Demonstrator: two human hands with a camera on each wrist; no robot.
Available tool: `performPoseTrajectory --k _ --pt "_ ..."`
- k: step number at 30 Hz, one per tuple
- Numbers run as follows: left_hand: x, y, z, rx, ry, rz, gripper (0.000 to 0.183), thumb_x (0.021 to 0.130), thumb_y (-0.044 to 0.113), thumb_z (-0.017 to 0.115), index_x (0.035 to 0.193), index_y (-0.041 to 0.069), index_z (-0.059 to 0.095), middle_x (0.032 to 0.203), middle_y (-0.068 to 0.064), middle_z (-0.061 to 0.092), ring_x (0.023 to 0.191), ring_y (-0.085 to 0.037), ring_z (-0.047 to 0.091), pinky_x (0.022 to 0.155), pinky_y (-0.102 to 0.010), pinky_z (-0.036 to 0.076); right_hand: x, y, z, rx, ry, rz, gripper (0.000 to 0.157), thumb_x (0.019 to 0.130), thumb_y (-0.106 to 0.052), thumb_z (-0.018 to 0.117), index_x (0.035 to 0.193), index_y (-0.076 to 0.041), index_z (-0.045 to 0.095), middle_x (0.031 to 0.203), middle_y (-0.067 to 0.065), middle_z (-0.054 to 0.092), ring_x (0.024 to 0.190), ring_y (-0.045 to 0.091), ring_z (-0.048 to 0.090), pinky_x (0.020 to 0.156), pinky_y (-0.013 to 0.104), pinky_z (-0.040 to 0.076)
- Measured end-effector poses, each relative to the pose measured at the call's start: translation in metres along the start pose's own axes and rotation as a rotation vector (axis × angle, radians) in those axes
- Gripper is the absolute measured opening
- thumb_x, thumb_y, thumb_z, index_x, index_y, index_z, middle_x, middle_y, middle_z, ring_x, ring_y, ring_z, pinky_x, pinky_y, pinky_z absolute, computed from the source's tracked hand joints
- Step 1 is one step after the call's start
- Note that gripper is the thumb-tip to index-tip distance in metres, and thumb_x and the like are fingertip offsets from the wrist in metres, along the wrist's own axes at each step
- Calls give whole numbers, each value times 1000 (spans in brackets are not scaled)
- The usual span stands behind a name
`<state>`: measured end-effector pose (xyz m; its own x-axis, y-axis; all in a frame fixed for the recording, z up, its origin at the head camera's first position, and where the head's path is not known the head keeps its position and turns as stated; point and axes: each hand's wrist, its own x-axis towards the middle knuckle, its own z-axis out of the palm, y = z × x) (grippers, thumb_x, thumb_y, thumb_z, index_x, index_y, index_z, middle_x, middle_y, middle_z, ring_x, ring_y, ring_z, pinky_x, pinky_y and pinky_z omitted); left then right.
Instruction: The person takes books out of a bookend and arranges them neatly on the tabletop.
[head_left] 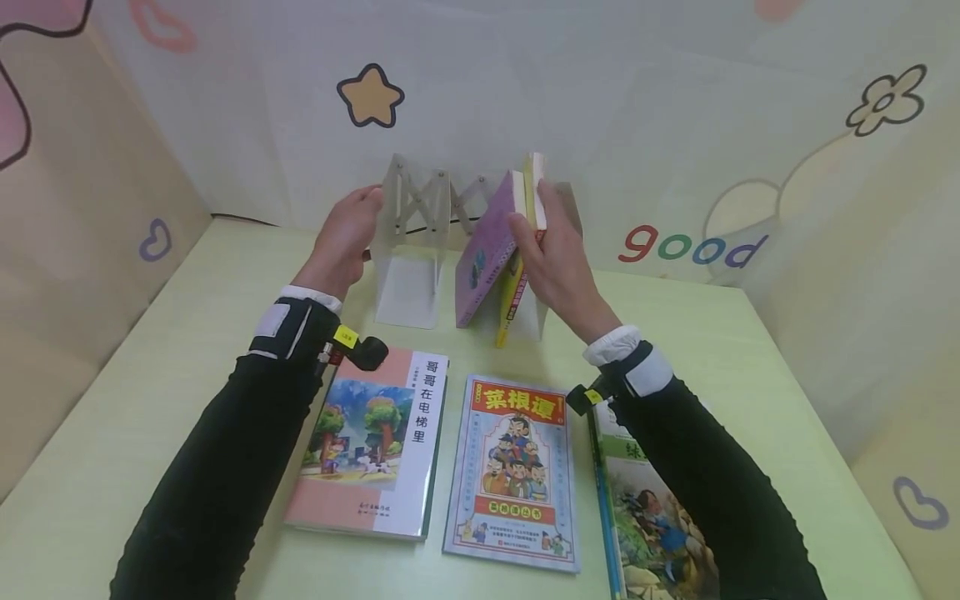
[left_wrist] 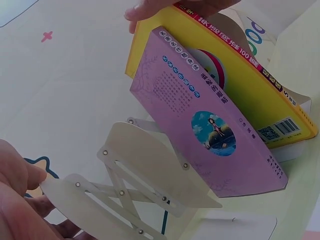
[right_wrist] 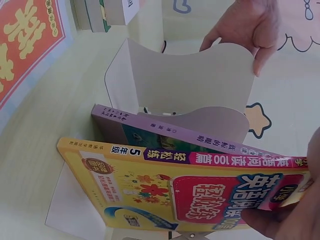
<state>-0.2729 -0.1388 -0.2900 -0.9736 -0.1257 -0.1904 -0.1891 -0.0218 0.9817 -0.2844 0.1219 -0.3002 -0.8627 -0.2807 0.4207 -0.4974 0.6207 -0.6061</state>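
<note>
A white expandable bookend (head_left: 408, 292) with crossed metal struts stands at the back of the table. My left hand (head_left: 343, 242) grips the edge of its left end plate. On the right side, my right hand (head_left: 561, 262) holds a yellow book (right_wrist: 150, 192) near its top, tilted between the bookend's plates. Beside it a purple book (head_left: 486, 250) leans against the bookend's middle plate, its cover facing left in the left wrist view. Part of the yellow book's cover is hidden by my right fingers in the right wrist view.
Three books lie flat in front: a pink-and-white one (head_left: 363, 442) at left, a red-and-blue one (head_left: 517, 475) in the middle, and a green-titled one (head_left: 652, 517) partly under my right forearm. A patterned cloth wall (head_left: 480, 100) rises close behind the bookend.
</note>
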Motion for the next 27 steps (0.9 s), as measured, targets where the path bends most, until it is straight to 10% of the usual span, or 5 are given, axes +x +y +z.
performPoseTrajectory --k 19,27 --pt "-3 -2 5 13 29 19 54 101 43 38 150 20 37 138 -4 44 121 -24 42 98 -42 37 -20 7 -12 -10 69 -7 58 98 -30 42 153 -19 27 97 13 59 72 23 65 52 29 53" --pt "-3 -2 4 15 22 35 55 102 43 35 151 18 34 140 -4 43 122 -23 42 99 -41 37 -32 9 -20 -4 96 27 59 96 -24 46 153 -17 29 112 13 63 63 19 64 42 27 43"
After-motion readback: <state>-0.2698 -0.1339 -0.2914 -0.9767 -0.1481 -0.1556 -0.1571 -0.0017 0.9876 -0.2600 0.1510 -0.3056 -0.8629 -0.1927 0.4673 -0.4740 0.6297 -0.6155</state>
